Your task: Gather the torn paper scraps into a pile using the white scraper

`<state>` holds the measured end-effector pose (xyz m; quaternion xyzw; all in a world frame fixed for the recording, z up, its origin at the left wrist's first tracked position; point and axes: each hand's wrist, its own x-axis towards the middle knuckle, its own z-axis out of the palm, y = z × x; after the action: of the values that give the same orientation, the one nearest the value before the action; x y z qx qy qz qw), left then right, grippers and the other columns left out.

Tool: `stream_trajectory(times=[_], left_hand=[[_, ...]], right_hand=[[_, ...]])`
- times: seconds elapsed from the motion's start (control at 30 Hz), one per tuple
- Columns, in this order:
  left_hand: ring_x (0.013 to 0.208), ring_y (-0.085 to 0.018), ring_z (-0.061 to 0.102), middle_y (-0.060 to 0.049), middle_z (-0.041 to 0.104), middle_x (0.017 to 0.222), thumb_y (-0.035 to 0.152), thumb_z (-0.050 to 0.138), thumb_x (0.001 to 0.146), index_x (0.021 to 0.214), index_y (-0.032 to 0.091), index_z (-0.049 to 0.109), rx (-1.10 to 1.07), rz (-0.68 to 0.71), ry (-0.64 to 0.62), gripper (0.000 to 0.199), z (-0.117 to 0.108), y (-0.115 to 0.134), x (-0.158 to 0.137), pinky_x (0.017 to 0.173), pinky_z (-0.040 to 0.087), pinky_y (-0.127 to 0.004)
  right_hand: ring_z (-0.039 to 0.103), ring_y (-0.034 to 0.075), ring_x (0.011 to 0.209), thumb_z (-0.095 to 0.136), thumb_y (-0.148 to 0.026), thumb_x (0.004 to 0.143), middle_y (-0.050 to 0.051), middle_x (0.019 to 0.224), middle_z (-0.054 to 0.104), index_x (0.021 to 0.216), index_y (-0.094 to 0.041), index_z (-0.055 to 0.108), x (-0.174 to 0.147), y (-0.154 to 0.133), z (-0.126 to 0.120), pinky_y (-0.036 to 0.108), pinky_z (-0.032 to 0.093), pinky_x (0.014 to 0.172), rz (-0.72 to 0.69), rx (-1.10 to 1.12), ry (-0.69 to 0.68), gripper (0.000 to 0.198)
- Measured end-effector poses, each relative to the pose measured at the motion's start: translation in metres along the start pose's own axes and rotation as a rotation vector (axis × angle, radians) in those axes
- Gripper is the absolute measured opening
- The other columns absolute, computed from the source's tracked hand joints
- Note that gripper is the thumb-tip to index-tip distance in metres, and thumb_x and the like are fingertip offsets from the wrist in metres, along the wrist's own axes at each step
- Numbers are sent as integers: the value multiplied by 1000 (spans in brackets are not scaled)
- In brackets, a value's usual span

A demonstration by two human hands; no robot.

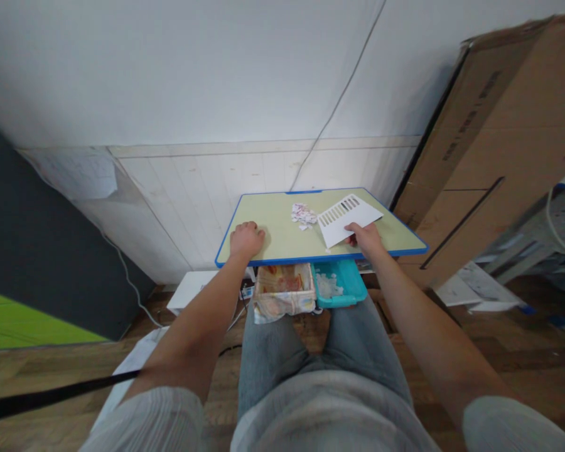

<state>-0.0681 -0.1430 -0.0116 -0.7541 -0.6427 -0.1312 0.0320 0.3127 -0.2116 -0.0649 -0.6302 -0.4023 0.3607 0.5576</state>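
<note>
My right hand [365,238] pinches the lower edge of a white card [341,227], thumb on top and fingers underneath. A row of narrow strips, grey to beige, runs along the card's far left side. The card lies tilted over the right half of a pale yellow-green tabletop [282,242] with a blue rim. Just left of the card is a small heap of white paper bits [302,215] with reddish marks. On the tabletop's left side rests my left hand [247,240], fingers curled in, with nothing visible in it.
Below the table's front edge, above my lap, sit a cloth-lined basket [285,307] and a turquoise tray [341,300] with whitish pieces. Large cardboard boxes [494,144] lean at the right. A white wall [216,75] with a hanging cable [339,100] stands behind.
</note>
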Motion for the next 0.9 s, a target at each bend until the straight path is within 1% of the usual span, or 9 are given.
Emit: stream_trajectory(times=[0.23, 0.33, 0.57, 0.9], left_hand=[[157, -41, 72, -25, 80, 166, 36, 52, 122, 155, 10, 79, 3, 0, -7, 50, -2, 0, -1, 128, 60, -50], [157, -41, 72, -24, 80, 166, 36, 53, 121, 155, 12, 80, 7, -5, -8, 50, -2, 1, -2, 128, 60, -49], [157, -41, 72, -25, 80, 166, 36, 53, 121, 155, 12, 80, 0, -10, -4, 49, -2, 0, -1, 128, 61, -50], [157, -41, 72, -25, 80, 164, 35, 52, 121, 156, 11, 80, -7, 4, 2, 51, 0, -1, 0, 128, 61, -51]], right_hand=[[82, 34, 136, 88, -48, 118, 15, 161, 78, 160, -22, 77, 1, 2, -1, 57, 74, 113, 20, -5, -11, 51], [82, 34, 135, 88, -48, 118, 15, 161, 78, 160, -22, 77, 2, 2, -3, 57, 74, 112, 24, -2, -21, 51], [82, 34, 134, 88, -48, 118, 15, 160, 78, 159, -22, 78, 2, 4, -4, 56, 74, 112, -8, 26, -34, 50], [82, 34, 135, 88, -48, 118, 14, 160, 78, 159, -22, 77, 3, 3, -4, 57, 74, 112, 4, 7, -5, 50]])
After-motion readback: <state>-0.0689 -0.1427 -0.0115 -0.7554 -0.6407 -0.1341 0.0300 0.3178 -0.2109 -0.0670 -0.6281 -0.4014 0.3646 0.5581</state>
